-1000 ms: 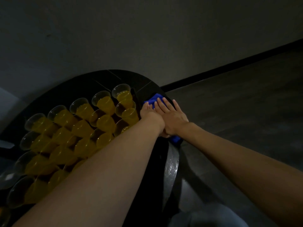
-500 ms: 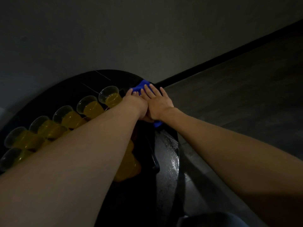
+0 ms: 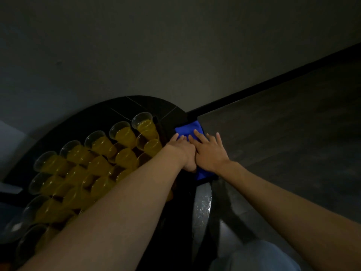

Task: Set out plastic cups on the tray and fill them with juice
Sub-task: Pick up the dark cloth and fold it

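Presently, head view only. Both hands lie flat on a blue cloth (image 3: pixel 189 128) at the rim of the round black surface (image 3: pixel 121 108). The left hand (image 3: pixel 180 150) presses down with straight fingers, grasping nothing. The right hand (image 3: pixel 210 153) lies touching it, fingers spread and extended over the cloth, likewise released. The cloth shows beyond the fingertips and again below the right wrist, so its long axis runs away from the person, along the rim.

Task items: the plastic cups (image 3: pixel 119 127) stand in close rows directly left of the left hand, the nearest just beside its knuckles. Every cup in view holds yellow juice (image 3: pixel 126 135). The tray (image 3: pixel 158 125) beneath them is dark against the surface; only a strip of its edge can be made out. The left forearm crosses above the nearer rows and hides several cups.

A wet streak (image 3: pixel 202 208) glistens on the rim nearer the person than the hands.

Assessment: setting out and filling appear complete; the work in hand looks like wiping. The left hand is the nearer to the cups, and any leftward sweep risks striking them.
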`<state>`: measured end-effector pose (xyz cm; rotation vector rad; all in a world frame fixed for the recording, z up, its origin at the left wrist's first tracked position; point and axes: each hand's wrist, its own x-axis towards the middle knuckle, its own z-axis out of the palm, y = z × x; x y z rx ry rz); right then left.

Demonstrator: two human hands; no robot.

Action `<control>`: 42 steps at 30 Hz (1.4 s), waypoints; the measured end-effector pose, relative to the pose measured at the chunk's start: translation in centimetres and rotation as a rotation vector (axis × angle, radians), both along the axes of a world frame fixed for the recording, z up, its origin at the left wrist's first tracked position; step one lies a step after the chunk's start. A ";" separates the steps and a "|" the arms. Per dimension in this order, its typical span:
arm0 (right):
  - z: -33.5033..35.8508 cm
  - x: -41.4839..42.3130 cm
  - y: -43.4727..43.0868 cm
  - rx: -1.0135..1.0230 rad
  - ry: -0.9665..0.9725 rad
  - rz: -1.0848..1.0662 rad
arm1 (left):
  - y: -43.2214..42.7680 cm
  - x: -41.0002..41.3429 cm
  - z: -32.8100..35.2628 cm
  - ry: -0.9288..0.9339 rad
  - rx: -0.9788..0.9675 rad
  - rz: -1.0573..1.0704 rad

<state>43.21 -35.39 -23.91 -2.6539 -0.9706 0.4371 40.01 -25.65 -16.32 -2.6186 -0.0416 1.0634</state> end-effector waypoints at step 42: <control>33.8 -23.2 11.4 0.645 0.526 0.093 | 10.1 -29.7 22.3 -1.329 -1.479 1.310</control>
